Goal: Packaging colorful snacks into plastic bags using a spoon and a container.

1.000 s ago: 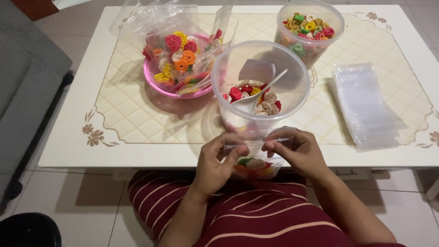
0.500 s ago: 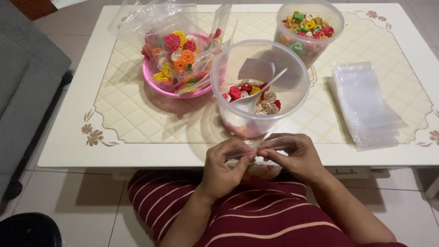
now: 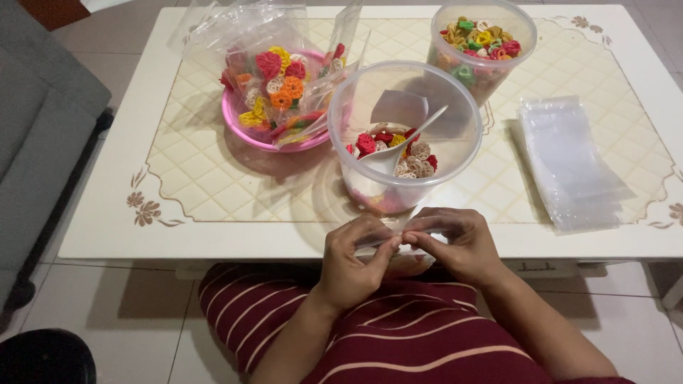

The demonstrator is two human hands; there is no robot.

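1. Clear plastic bag [image 3: 398, 243], small and partly hidden, is sitting between my hands at the white table's [image 3: 107, 235] near edge.
2. My left hand [image 3: 353, 261] and right hand [image 3: 455, 244] are pinching its top, fingertips touching.
3. I am seeing a round clear tub [image 3: 404, 135] just beyond.

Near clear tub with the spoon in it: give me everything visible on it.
The clear tub is a round, see-through plastic container with a wide open rim and no lid, standing upright on the white table near its front edge. It holds a shallow layer of red, cream and yellow flower-shaped crackers. A white spoon sits in them, its handle leaning on the far right wall. A pink bowl sits close at its left. Neither hand touches it.
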